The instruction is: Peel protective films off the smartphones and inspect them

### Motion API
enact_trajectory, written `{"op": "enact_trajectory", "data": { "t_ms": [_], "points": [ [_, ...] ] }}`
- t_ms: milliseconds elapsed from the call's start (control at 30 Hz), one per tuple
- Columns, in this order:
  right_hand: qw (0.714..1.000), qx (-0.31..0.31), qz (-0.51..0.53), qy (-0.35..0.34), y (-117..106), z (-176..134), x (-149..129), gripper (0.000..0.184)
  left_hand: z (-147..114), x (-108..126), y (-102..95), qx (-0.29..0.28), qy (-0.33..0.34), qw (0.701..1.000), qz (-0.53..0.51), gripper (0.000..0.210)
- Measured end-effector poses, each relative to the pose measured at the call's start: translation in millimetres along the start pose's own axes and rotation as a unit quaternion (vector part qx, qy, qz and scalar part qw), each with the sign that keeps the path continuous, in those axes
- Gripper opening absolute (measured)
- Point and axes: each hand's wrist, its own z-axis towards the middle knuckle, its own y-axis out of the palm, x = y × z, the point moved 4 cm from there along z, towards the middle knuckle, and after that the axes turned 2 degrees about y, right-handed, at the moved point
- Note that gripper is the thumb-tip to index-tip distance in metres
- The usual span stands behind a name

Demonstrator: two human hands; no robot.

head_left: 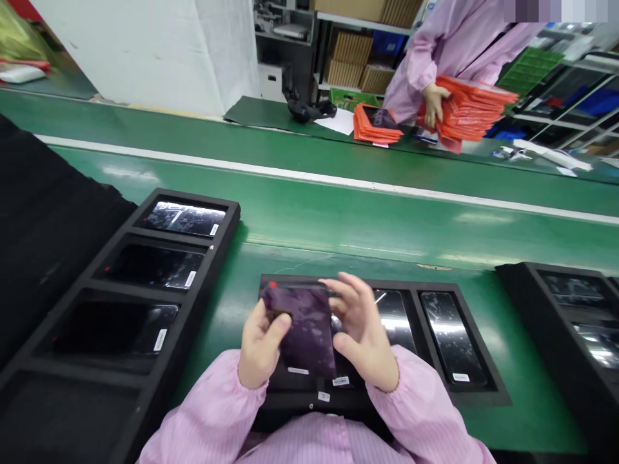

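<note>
My left hand (264,341) is closed on the left edge of a dark, purplish phone screen (307,332), thumb on its face. The screen has a red tab at its top left corner and a white label near the bottom. At its right edge is my right hand (362,328), open, fingers spread and curved; whether it touches the edge I cannot tell. Beneath both hands lies a black foam tray (493,390). Its right compartment holds another phone screen (452,335), and a further one (396,316) is partly covered by my right hand.
At left, a long black tray (200,299) holds several screens; its nearest compartment is bare. Another black tray (536,335) stands at right. Across the green bench (338,212), a person in pink holds a stack of orange sleeves (474,113) beside a smaller orange pile (374,132).
</note>
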Motion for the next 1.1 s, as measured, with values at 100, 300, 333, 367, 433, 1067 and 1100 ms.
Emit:
{"op": "enact_trajectory", "data": {
  "t_ms": [100, 300, 333, 367, 433, 1067, 1100],
  "points": [
    [0.916, -0.197, 0.263, 0.23, 24, -14, 26, 0.076, 7, -14, 0.6, 0.095, -0.063, 0.984, -0.137, 0.035],
    [0.79, -0.198, 0.392, 0.428, 29, -38, 48, 0.049, 21, -28, 7.3, -0.02, -0.175, 0.958, -0.227, 0.038],
    [0.808, -0.19, 0.353, 0.431, 23, -38, 44, 0.048, 22, -28, 7.9, -0.043, -0.19, 0.947, -0.255, 0.037],
    [0.837, -0.171, 0.292, 0.43, 14, -38, 39, 0.048, 24, -29, 8.1, -0.053, -0.202, 0.935, -0.288, 0.037],
    [0.899, -0.101, 0.115, 0.409, -11, -33, 24, 0.048, 28, -28, 7.9, -0.052, -0.236, 0.903, -0.355, 0.048],
    [0.917, -0.042, -0.04, 0.396, -47, -34, 16, 0.054, 44, -22, 2.6, -0.023, -0.248, 0.872, -0.422, 0.068],
    [0.91, -0.04, -0.072, 0.406, -47, -34, 19, 0.051, 44, -23, 1.5, -0.02, -0.251, 0.872, -0.42, 0.068]
  ]
}}
